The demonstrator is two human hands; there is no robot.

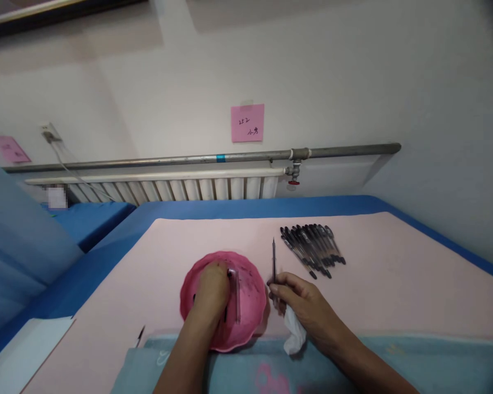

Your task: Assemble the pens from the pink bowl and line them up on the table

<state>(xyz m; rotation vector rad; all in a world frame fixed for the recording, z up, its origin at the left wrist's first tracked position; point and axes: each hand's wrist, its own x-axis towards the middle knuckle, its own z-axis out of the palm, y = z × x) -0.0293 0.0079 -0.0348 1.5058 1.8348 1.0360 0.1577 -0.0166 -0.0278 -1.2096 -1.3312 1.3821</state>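
Note:
My left hand point(212, 287) reaches down into a pink bowl point(252, 320) with a wavy rim. Its fingers are closed, and what they grip is hidden behind the hand. Beside them in the bowl lie clear pen barrels point(237, 298) and small dark parts. Just right of the bowl, my right hand point(304, 303) pinches a dark pen refill point(274, 260) upright, tip pointing up. A crumpled white tissue point(294, 331) is tucked in the same hand and hangs below the palm.
Several assembled black pens point(312, 246) lie in a row behind my right hand. A loose pen piece point(140, 335) rests at the front left, near white paper point(33, 350). A teal cloth point(427, 361) covers the pink tabletop's point(394, 262) near edge. A radiator point(201, 187) stands behind.

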